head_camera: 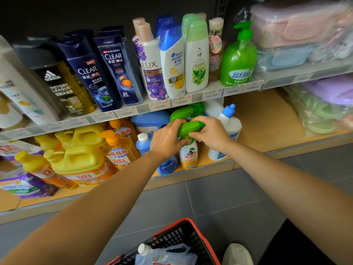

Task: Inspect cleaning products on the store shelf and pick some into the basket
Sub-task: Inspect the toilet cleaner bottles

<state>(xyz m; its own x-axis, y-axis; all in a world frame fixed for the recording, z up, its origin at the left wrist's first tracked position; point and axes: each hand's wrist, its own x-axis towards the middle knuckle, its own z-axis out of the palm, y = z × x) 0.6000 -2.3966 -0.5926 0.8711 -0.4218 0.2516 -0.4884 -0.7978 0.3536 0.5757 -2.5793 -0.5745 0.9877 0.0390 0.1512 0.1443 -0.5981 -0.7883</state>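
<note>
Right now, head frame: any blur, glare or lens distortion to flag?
Head view, centre: sharp, LUX bottle label legible, left hand and right hand on the spray bottle crisp. Head view, right edge: wrapped packs smeared, glare on the plastic. Head view, left: fisheye bows the shelf edge, adidas bottle leans.

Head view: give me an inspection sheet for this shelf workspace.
Surface: wooden lower shelf, partly bare at right.
Job's things: spray bottle upright at the shelf front; basket below holds a pouch.
Clutter: yellow jugs and blue bottles beside it; shampoos above.
Hands: left hand and right hand both grip the spray bottle's top.
Cables: nothing seen.
Surroundings: grey tile floor; packed towels at right.
</note>
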